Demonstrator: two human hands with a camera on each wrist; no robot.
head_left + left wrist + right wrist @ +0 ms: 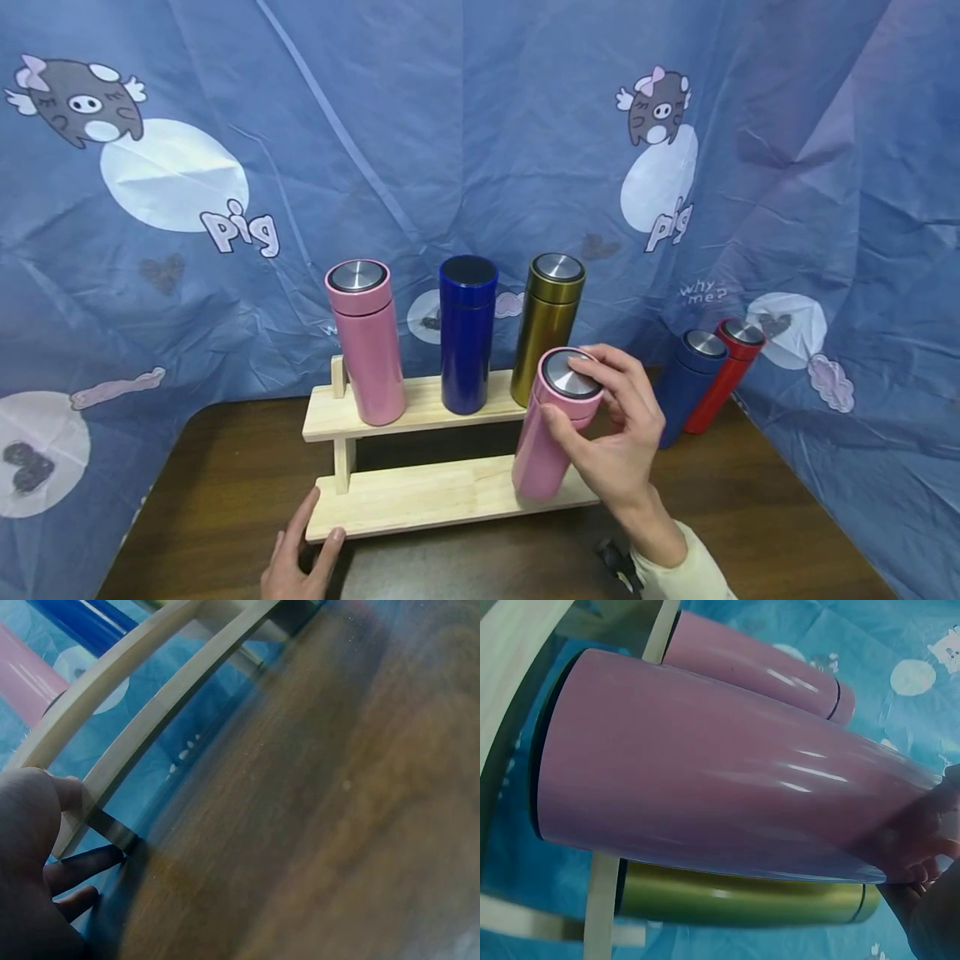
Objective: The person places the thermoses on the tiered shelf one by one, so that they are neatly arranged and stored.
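My right hand (618, 425) grips a pink thermos bottle (543, 454) near its top, thumb on the near side and fingers over the steel lid. In the head view its base overlaps the right part of the lower board; the right wrist view shows the bottle body (705, 765) large, base to the left. My left hand (296, 550) holds the left end of the wooden two-step stand (420, 500), thumb at the front edge. In the left wrist view the thumb (66, 791) lies against the board. On the upper step stand another pink bottle (367, 358), a blue one (467, 350) and a gold one (543, 329).
A dark blue bottle (690, 383) and a red bottle (723, 379) stand at the table's right rear. A small black object (618, 562) lies by the right wrist. Behind the brown table (780, 517) hangs a blue cloth (525, 183) with pig prints.
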